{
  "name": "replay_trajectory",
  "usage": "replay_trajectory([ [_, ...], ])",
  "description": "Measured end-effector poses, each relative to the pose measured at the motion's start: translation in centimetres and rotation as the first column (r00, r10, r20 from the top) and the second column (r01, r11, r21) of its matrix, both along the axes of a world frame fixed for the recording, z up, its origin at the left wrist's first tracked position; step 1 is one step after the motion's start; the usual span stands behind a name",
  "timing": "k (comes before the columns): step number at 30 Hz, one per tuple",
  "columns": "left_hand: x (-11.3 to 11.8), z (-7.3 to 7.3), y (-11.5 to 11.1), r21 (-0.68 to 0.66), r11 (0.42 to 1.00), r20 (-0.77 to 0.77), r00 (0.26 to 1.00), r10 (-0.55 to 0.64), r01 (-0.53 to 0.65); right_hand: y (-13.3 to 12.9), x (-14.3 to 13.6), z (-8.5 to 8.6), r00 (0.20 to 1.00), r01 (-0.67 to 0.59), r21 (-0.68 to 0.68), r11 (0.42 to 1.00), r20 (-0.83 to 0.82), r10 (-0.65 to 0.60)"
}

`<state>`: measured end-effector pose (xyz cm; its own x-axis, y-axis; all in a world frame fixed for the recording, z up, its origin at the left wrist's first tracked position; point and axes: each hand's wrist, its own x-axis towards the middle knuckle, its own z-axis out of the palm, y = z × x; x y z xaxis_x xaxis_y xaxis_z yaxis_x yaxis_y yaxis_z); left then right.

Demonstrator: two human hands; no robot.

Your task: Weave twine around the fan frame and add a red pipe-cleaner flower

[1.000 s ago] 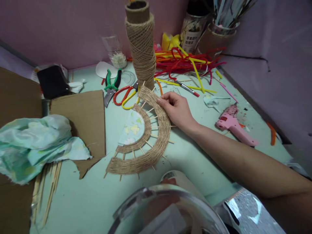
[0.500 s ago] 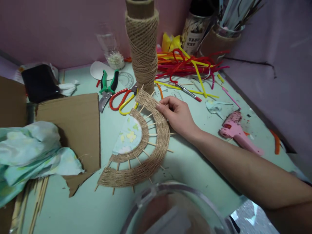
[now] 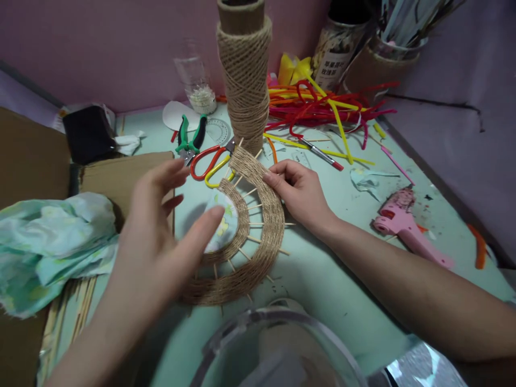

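At the centre of the pale-green tabletop (image 3: 326, 290), a tan woven-twine half-ring (image 3: 272, 231) runs lengthwise seven to one o'clock, bulging toward four; the right hand (image 3: 300, 196) pinches its two-o'clock edge; the left hand (image 3: 157, 236), at nine, spreads its fingers.

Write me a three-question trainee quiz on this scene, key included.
1. Which hand pinches the edge of the woven half-ring?
2. True or false: the pink glue gun lies on the table, held by neither hand.
3. Which stands upright beyond the woven half-ring: A, a paintbrush; B, a twine spool; C, scissors?

Key: 1, the right hand; 2, true; 3, B.
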<state>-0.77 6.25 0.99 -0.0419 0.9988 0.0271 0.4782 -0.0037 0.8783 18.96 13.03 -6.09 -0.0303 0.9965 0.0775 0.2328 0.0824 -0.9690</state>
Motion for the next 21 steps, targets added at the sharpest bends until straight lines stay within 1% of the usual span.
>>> replay_trajectory([
  [1, 0.5, -0.1, 2.4, -0.029, 1.0, 0.012, 1.0, 0.007, -0.006, 0.0, -0.1, 0.0, 1.0, 0.001, -0.004, 1.0, -0.012, -0.001],
  [2, 0.7, -0.3, 4.6, -0.109, 0.994, 0.071, 0.997, 0.012, -0.004, 0.0, -0.1, 0.0, 1.0, 0.001, -0.009, 1.0, -0.023, -0.001],
  [3, 0.6, -0.8, 6.4, -0.251, 0.965, 0.142, 0.989, -0.036, 0.071, 0.0, -0.1, 0.1, 1.0, -0.001, -0.013, 1.0, -0.032, 0.0],
  [4, 0.4, -1.3, 7.9, -0.347, 0.927, 0.225, 0.972, -0.067, 0.144, 0.0, -0.1, 0.1, 0.999, -0.007, -0.015, 1.0, -0.037, 0.006],
  [5, -0.1, -2.0, 9.0, -0.412, 0.883, 0.313, 0.945, -0.097, 0.227, 0.1, -0.2, 0.2, 0.999, -0.023, -0.015, 1.0, -0.039, 0.022],
  [6, -0.5, -2.6, 9.7, -0.462, 0.826, 0.41, 0.903, -0.124, 0.323, 0.2, -0.2, 0.4, 0.998, -0.05, -0.015, 0.999, -0.033, 0.05],
  [7, -1.0, -3.2, 10.1, -0.473, 0.788, 0.501, 0.856, -0.129, 0.395, 0.4, -0.3, 0.5, 0.996, -0.09, -0.018, 0.996, -0.021, 0.089],
  [9, -1.9, -4.1, 10.1, -0.44, 0.761, 0.638, 0.762, -0.109, 0.477, 0.9, -0.8, 0.9, 0.983, -0.185, -0.03, 0.982, 0.013, 0.186],
  [12, -2.3, -4.5, 9.1, -0.431, 0.757, 0.743, 0.67, -0.012, 0.492, 1.8, -1.9, 1.2, 0.946, -0.32, -0.047, 0.946, 0.044, 0.322],
  [15, -2.3, -4.5, 8.3, -0.472, 0.748, 0.769, 0.633, 0.09, 0.467, 2.2, -3.0, 0.9, 0.919, -0.393, -0.014, 0.92, -0.031, 0.392],
  [18, -2.4, -4.5, 8.2, -0.492, 0.744, 0.768, 0.628, 0.126, 0.452, 2.1, -3.4, 0.4, 0.926, -0.366, -0.001, 0.931, -0.101, 0.364],
  [21, -2.5, -4.6, 8.4, -0.478, 0.749, 0.779, 0.615, 0.121, 0.458, 1.8, -3.1, 0.1, 0.945, -0.317, -0.001, 0.948, -0.08, 0.316],
])
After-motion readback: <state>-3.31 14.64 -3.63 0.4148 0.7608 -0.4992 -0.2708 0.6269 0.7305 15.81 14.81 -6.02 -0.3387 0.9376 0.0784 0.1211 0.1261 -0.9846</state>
